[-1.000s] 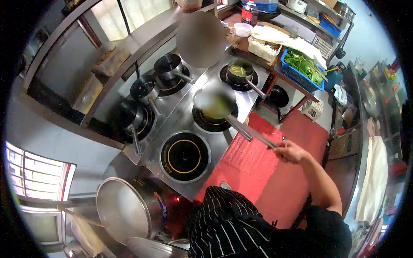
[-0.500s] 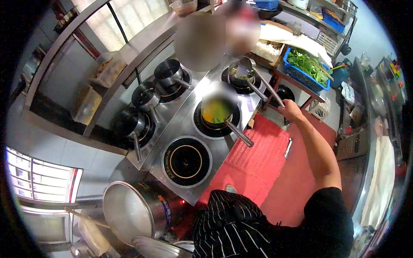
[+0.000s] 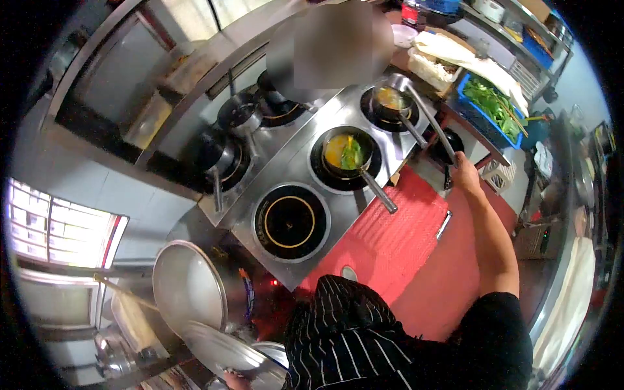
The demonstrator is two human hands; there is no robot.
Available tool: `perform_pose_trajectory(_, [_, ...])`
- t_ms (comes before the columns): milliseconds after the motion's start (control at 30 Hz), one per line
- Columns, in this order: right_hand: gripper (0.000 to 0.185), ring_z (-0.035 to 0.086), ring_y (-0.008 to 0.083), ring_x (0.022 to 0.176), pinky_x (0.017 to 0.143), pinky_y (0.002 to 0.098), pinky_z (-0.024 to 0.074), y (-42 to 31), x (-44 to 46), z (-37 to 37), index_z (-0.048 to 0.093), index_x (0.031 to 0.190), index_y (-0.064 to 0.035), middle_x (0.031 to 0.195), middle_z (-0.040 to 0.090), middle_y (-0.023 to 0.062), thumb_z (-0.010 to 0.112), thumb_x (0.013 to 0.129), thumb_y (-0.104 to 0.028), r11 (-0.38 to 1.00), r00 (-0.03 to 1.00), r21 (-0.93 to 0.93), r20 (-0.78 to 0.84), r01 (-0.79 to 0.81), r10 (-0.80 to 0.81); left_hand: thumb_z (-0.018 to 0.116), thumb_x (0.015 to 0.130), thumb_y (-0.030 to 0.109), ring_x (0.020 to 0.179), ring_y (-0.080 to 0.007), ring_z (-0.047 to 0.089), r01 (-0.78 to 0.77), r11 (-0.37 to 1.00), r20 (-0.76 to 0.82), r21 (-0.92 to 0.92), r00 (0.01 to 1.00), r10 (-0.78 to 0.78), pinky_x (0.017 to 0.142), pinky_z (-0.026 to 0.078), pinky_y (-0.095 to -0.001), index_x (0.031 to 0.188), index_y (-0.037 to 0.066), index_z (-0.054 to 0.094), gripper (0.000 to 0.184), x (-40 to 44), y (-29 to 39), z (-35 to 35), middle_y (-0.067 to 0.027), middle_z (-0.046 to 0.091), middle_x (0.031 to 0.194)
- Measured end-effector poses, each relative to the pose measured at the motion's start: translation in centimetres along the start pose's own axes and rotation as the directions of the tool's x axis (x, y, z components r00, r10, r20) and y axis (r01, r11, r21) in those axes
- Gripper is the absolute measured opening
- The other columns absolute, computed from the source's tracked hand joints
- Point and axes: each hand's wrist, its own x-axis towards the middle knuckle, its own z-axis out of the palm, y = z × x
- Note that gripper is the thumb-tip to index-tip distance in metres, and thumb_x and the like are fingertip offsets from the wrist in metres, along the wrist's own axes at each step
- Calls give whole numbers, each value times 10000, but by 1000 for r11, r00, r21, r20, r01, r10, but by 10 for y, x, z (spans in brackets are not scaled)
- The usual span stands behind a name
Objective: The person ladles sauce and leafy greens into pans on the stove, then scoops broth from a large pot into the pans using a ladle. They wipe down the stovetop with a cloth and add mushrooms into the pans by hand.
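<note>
A ladle (image 3: 440,129) is gripped in the right hand (image 3: 463,170), the fingers closed round the end of its handle, and its bowl is held at the rim of the far pot (image 3: 402,114), near the stove's far right corner. What seems to be the left hand (image 3: 235,380) is seen only in part at the bottom, beside a large metal lid (image 3: 221,348); whether it is spread or closed cannot be told. The far pot has been set on its burner with yellowish food inside. The middle pot (image 3: 350,171), nearer the middle of the stove's right edge, has likewise been filled, with orange liquid and green leaves; its handle is turned out over that edge. How far the food in either is cooked cannot be judged. Along the stove's left edge (image 3: 211,211) three dark pots are set, their contents too dim to make out. Loose greens (image 3: 487,97) are kept apart from the pots, in a blue basket (image 3: 463,84) at the front edge of the desk, with a white tub (image 3: 434,77) just beside it.
</note>
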Motion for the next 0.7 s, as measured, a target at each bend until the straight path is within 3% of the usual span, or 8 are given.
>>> perform_pose_trajectory(67, [135, 572, 198, 555, 487, 343, 443, 13, 4, 31, 554, 970, -74, 659, 560, 68, 560, 900, -189, 748, 919, 570, 372, -339, 132, 598, 864, 365, 756, -273, 670, 12, 991, -86, -132, 996, -23, 652, 546, -385, 1020, 32, 649, 371, 23, 5, -16, -112, 697, 883])
perform_pose_trajectory(133, [185, 439, 79, 480, 427, 240, 343, -32, -21, -7, 549, 892, -102, 616, 463, -27, 589, 921, -280, 403, 831, 734, 533, -547, 156, 601, 861, 371, 755, -275, 675, -59, 988, -177, -141, 984, 34, 648, 548, -381, 1025, 32, 648, 380, 42, 12, -25, -111, 701, 884])
perform_pose_trajectory(167, [196, 440, 88, 472, 427, 248, 350, -49, -34, -21, 528, 913, -115, 617, 471, -23, 607, 917, -294, 298, 790, 735, 596, -610, 146, 529, 906, 349, 700, -269, 656, -245, 940, -202, 240, 934, 295, 621, 524, -392, 1027, 56, 637, 335, 35, 16, -18, -78, 682, 829])
perform_pose_trajectory(233, [175, 427, 78, 453, 404, 231, 331, -59, -66, -24, 518, 932, -116, 609, 471, -30, 576, 935, -281, 55, 789, 787, 615, -614, 7, 456, 951, 327, 645, -264, 638, -353, 734, -145, 580, 842, 519, 594, 499, -404, 1029, 81, 626, 309, 34, 25, -10, -46, 663, 775])
perform_pose_trajectory(333, [145, 401, 74, 433, 378, 228, 317, -101, -117, -41, 529, 990, -101, 578, 436, -37, 540, 945, -238, 127, 825, 819, 565, -559, -14, 523, 924, 300, 605, -215, 607, -560, 663, -146, 497, 699, 700, 557, 479, -372, 886, 48, 655, 288, 59, 51, 2, -35, 620, 684])
perform_pose_trajectory(400, [244, 384, 72, 433, 381, 238, 311, -154, -149, -63, 543, 1124, -50, 575, 433, -43, 550, 931, -199, 42, 803, 813, 580, -580, -137, 560, 910, 288, 542, -155, 542, -355, 933, -300, -57, 897, 324, 530, 448, -318, 724, 21, 624, 331, 48, 95, 29, -17, 556, 614])
perform_pose_trajectory(533, [285, 399, 80, 448, 392, 237, 304, -278, -186, -75, 549, 1157, -40, 607, 444, -44, 582, 917, -189, 28, 608, 624, 769, -781, -195, 545, 925, 297, 509, -115, 474, -521, 823, -114, 224, 825, 553, 501, 401, -293, 685, 20, 580, 369, 85, 132, 31, 3, 506, 587])
perform_pose_trajectory(700, [302, 407, 83, 491, 433, 235, 324, -451, -187, -40, 536, 1187, -9, 635, 427, -25, 539, 942, -186, 104, 588, 688, 680, -719, -438, 553, 934, 316, 450, -97, 434, -433, 886, -94, 168, 887, 452, 412, 336, -296, 700, 31, 561, 369, 146, 170, 44, 10, 479, 569])
